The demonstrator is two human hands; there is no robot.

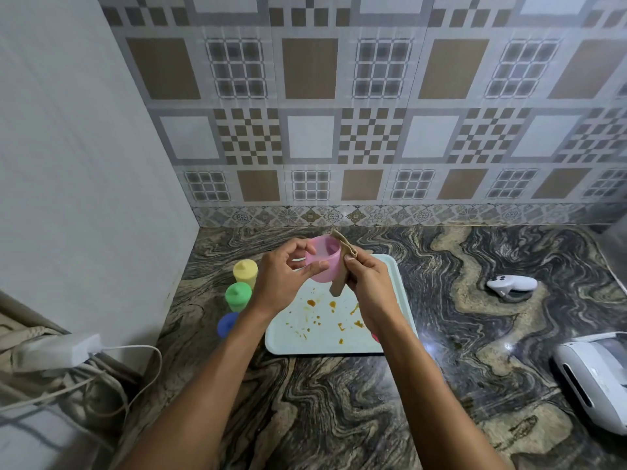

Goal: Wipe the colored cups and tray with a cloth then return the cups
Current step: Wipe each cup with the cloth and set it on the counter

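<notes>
My left hand (283, 278) holds a pink cup (322, 259) above the far end of a pale blue tray (325, 344), with its mouth tilted toward me. My right hand (368, 286) grips a tan cloth (341, 262) pressed against the cup's right side and rim. Orange-brown stains dot the tray. A yellow cup (245, 271), a green cup (238, 296) and a blue cup (227, 323) stand upside down in a row on the counter left of the tray. A small red thing (375, 338) peeks out beside my right wrist.
The marbled counter (339, 401) meets a tiled wall behind and a plain wall on the left. A white controller (510, 286) and a white appliance (597, 374) lie at the right. A charger with cable (68, 351) sits at the lower left.
</notes>
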